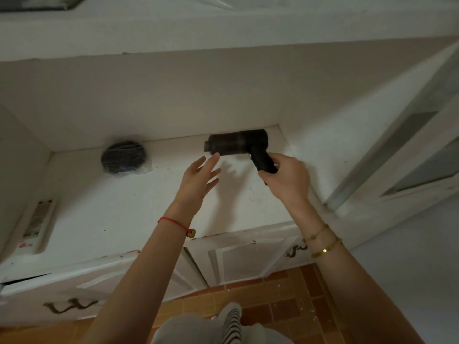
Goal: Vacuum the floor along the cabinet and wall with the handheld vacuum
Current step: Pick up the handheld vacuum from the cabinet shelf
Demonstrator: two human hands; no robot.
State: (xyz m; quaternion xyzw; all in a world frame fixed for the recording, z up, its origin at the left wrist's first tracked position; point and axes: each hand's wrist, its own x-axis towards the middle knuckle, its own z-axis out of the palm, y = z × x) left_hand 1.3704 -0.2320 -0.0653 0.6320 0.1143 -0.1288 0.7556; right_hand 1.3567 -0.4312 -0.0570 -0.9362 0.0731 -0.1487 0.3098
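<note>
The handheld vacuum is black, with a short barrel pointing left and a dark handle. It hangs just above the white cabinet top, near the back right corner. My right hand is closed around its handle. My left hand is open, fingers spread, just below the barrel, its fingertips at the nozzle end. The orange-brown tiled floor shows at the bottom, along the white cabinet front and the wall on the right.
A dark round object in clear plastic lies at the back left of the cabinet top. A white remote control lies near the left edge. An open glazed cabinet door juts out on the right. White specks litter the floor tiles.
</note>
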